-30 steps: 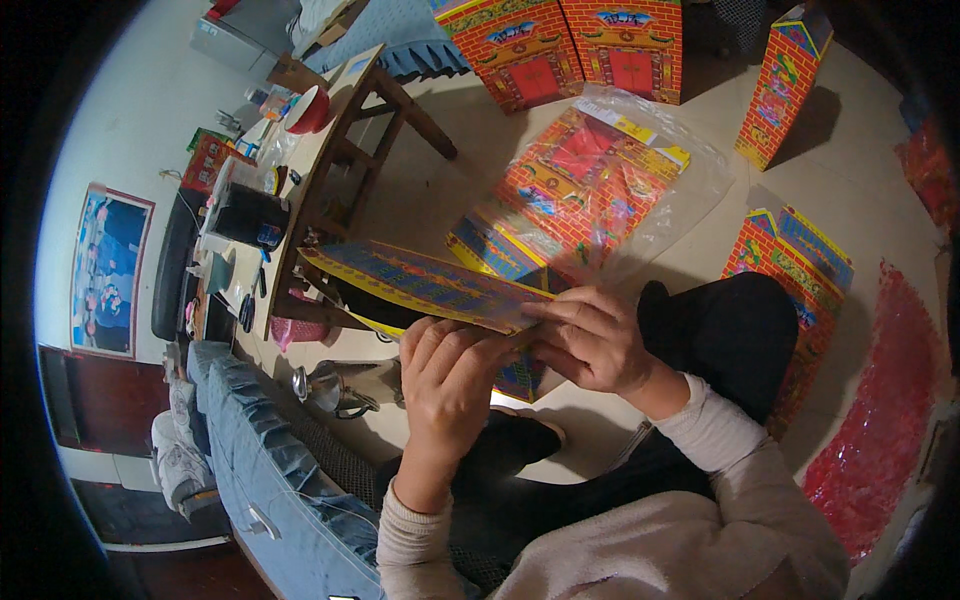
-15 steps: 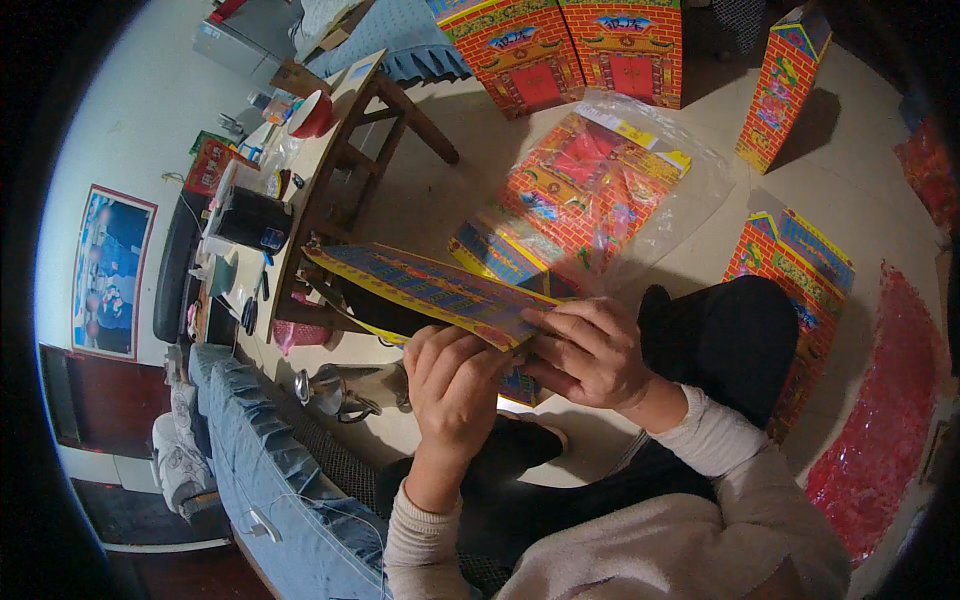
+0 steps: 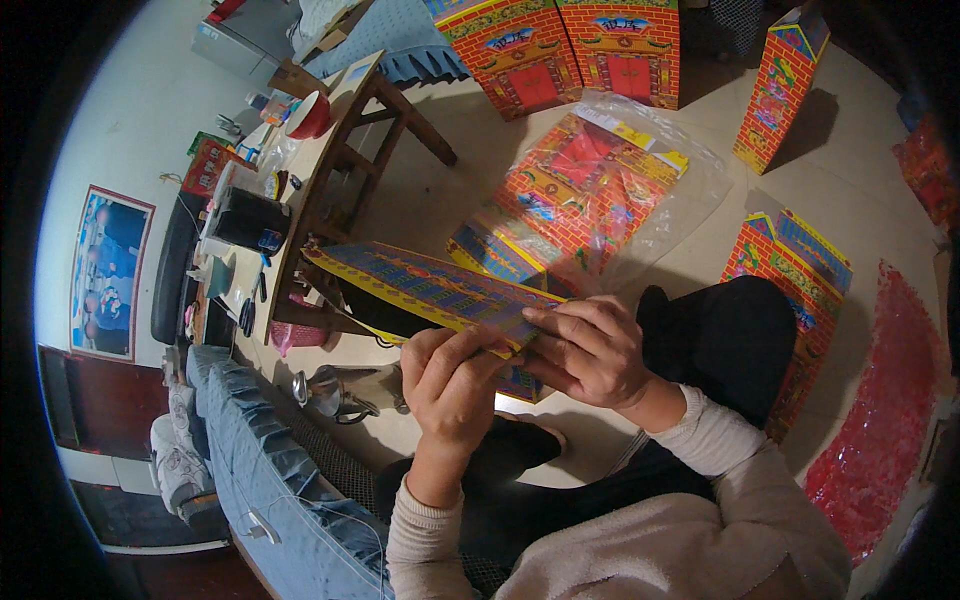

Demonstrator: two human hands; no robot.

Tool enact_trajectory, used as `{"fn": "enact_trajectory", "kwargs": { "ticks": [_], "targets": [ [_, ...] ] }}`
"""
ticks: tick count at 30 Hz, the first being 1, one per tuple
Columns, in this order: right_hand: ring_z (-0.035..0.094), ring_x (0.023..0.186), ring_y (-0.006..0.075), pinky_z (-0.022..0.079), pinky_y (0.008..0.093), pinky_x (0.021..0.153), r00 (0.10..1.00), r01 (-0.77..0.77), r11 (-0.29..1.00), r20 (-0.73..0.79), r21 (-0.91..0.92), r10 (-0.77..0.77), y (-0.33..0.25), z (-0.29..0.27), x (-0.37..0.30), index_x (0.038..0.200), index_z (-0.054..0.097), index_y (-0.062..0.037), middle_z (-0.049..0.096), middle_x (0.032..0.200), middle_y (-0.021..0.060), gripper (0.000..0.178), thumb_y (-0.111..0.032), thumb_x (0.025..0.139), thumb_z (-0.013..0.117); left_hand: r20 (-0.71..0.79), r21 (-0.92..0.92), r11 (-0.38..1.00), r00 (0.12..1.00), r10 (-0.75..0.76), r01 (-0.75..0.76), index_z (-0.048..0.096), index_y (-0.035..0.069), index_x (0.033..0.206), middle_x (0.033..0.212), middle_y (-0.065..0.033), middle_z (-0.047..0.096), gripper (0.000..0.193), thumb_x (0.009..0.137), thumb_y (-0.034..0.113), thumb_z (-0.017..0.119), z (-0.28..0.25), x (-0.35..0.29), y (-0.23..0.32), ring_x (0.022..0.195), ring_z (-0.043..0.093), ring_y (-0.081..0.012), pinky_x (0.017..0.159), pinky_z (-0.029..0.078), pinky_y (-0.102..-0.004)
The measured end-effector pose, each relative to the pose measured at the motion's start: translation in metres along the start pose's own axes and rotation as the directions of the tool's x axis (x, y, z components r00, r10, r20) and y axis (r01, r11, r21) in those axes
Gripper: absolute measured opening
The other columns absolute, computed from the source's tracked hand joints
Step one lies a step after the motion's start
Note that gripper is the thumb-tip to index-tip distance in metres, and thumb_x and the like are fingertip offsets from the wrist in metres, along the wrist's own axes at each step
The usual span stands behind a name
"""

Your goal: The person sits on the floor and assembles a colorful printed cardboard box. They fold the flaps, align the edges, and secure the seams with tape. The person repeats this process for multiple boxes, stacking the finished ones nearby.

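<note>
1. Two bare hands hold one folded printed card piece [image 3: 430,285], blue and yellow, above the lap. Fingers of the left hand [image 3: 447,385] and right hand [image 3: 595,350] are clamped on its near end, close together; the thumbs are mostly hidden.
2. The card piece gapes along its left side, dark within, so its inside cannot be made out.
3. Beyond it, on the floor, a clear plastic bag [image 3: 705,195] lies around or over brick-printed card sheets [image 3: 590,205]; which of the two is unclear.
4. Two brick-printed boxes [image 3: 535,65] stand upright farther off, a narrow box [image 3: 780,95] to their right.
5. At left, the tabletop [image 3: 345,85] carries a red bowl [image 3: 308,116] and a black container [image 3: 250,217], contents unclear. Below are a pink basket [image 3: 298,332] and a metal kettle [image 3: 335,390].
6. The dark-clothed right leg [image 3: 740,330] partly covers another brick-printed piece [image 3: 800,255]. Red plastic sheeting [image 3: 880,430] lies farther right.
</note>
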State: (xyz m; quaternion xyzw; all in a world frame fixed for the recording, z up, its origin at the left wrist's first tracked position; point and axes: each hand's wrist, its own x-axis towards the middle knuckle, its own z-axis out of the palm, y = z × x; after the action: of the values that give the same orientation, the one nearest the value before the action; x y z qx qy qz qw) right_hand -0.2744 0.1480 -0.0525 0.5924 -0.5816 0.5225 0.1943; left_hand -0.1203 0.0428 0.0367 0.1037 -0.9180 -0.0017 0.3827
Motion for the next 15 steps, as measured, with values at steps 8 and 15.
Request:
{"fn": "enact_trajectory", "kwargs": {
  "ticks": [8,15],
  "targets": [
    [0.069,0.104,0.0189,0.051,0.0382,0.087,1.0,0.006,1.0,-0.024,0.016,-0.006,-0.0016,-0.0018,0.0027,0.098,0.08,-0.0107,0.077,0.116,0.0019,0.023,-0.029,0.085,0.085,-0.029,-0.022,0.999,0.999,0.032,-0.033,0.073,0.01,0.089,0.099,-0.0019,0.074,0.029,0.061,0.006,0.081,0.0013,0.0023,-0.0013,0.09,0.064,-0.0233,0.081,0.051,-0.0353],
    [0.07,0.1,0.0181,0.051,0.0384,0.088,0.998,-0.012,0.999,-0.064,0.051,0.015,-0.005,-0.0019,0.0053,0.093,0.077,-0.0107,0.076,0.11,0.0006,0.02,-0.023,0.081,0.088,-0.017,-0.031,0.999,0.999,0.037,-0.038,0.073,0.009,0.091,0.096,-0.0027,0.074,0.03,0.062,0.005,0.082,0.0003,0.0059,-0.0021,0.088,0.064,-0.0241,0.08,0.05,-0.0365]
  ]
}}
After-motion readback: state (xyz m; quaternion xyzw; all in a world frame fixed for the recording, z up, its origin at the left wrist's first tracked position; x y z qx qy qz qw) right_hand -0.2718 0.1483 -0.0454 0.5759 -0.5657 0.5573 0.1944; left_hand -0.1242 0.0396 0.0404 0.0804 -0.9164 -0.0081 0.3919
